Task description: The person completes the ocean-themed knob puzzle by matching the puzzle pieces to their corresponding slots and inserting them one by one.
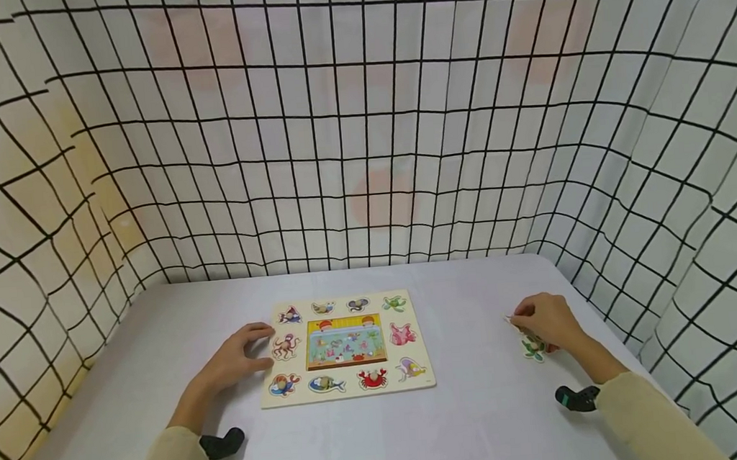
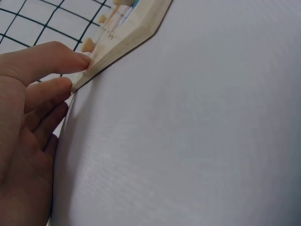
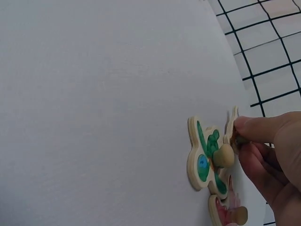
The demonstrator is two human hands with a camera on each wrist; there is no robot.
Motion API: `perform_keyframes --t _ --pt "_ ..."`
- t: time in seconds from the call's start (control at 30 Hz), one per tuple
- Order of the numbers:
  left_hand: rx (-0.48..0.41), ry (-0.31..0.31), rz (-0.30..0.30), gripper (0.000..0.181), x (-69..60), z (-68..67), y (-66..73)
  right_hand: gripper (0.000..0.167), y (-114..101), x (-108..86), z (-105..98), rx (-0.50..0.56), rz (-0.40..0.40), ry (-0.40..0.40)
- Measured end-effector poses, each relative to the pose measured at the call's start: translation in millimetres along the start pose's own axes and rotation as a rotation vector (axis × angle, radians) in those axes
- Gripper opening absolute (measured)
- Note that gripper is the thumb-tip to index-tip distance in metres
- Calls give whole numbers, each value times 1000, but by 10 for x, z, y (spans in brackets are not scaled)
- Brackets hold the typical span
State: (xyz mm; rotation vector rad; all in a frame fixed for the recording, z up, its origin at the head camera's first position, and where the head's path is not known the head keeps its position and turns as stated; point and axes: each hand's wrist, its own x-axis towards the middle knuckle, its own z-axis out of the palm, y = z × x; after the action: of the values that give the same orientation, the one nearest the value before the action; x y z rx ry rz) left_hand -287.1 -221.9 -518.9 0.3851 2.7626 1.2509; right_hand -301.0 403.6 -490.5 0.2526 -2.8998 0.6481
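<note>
A wooden peg puzzle board (image 1: 348,383) with sea animal pictures round a central aquarium picture lies left of the middle. My left hand (image 1: 238,356) rests at its left edge, thumb and fingers spread apart; in the left wrist view the thumb (image 2: 70,61) touches the edge. At the right, my right hand (image 1: 547,320) pinches a puzzle piece (image 3: 230,129) whose picture is mostly hidden by the fingers. Close beside it lies a green puzzle piece (image 3: 202,160) with a wooden knob. A pink piece (image 3: 217,210) lies just below that one, partly cut off by the frame.
A white cloth covers the table (image 1: 475,424). Behind it and along both sides stands a black wire grid (image 1: 368,136) with pale cloth behind. Wooden knobs (image 2: 88,45) stick up from the board. Each wrist wears a black strap device (image 1: 223,443).
</note>
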Motion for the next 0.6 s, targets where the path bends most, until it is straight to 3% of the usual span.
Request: perform_keyframes --t 0.23,0.6 --pt "3 6 17 64 -7 1 8 10 -91 72 -34 38 30 -22" --pt "-11 13 17 63 -4 9 -7 8 -265 194 3 73 -42 -43"
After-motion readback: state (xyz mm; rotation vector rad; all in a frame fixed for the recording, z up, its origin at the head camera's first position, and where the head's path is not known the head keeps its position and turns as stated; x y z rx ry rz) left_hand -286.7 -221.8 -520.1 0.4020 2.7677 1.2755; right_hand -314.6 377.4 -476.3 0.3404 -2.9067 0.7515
